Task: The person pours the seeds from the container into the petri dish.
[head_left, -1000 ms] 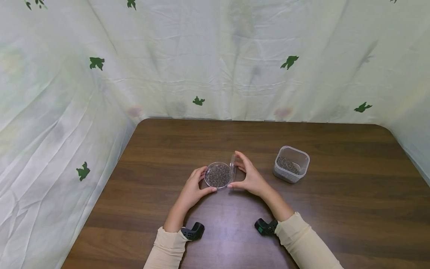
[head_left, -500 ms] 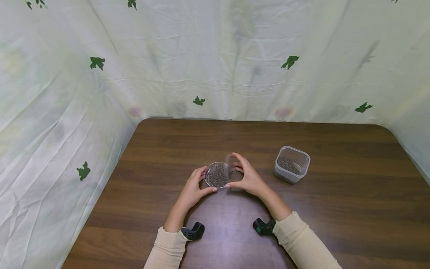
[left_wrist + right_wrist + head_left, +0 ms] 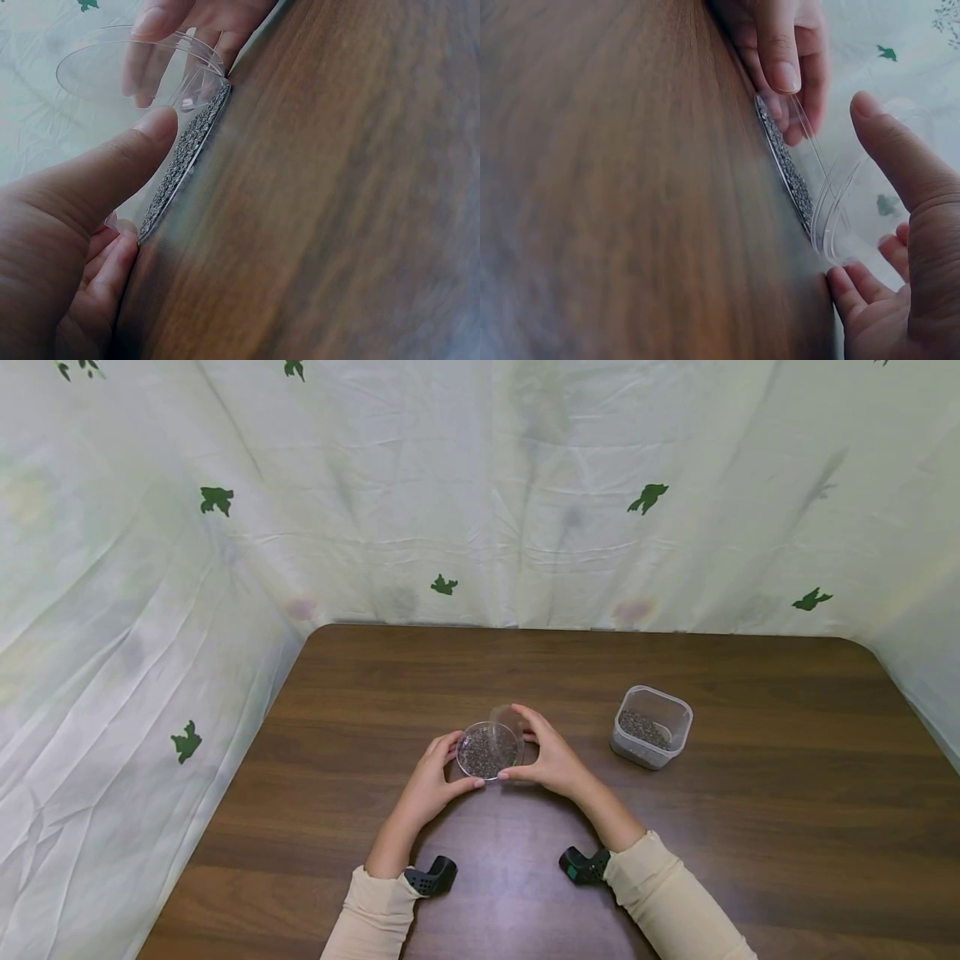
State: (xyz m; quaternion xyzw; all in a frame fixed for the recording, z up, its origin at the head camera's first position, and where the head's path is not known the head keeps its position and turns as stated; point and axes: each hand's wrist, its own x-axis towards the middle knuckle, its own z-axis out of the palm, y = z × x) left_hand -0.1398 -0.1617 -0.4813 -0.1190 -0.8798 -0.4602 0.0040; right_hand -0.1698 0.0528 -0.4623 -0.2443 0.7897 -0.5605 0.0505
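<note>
A clear round petri dish (image 3: 474, 758), full of dark speckled grains, sits on the table in front of me. My left hand (image 3: 431, 787) holds its left side, thumb near the front edge and fingers behind. Between thumb and fingers my right hand (image 3: 553, 762) grips the clear round lid (image 3: 507, 720), tilted over the dish's right part. In the left wrist view the lid (image 3: 94, 71) slants up from the dish's far end, leaving the grains (image 3: 180, 161) showing below. From the right wrist, the lid (image 3: 832, 199) looks partly blurred by its transparency.
A square clear plastic tub (image 3: 628, 750) with more of the dark grains and a pale curved piece inside stands to the right of my right hand. Brown wooden table (image 3: 360, 685) surrounds everything. Behind it hangs a pale cloth (image 3: 480, 485) with green leaf shapes.
My right hand has moved left with the lid, which has gone from nearly upright beside the dish to leaning over it. The left hand and dish stay in place.
</note>
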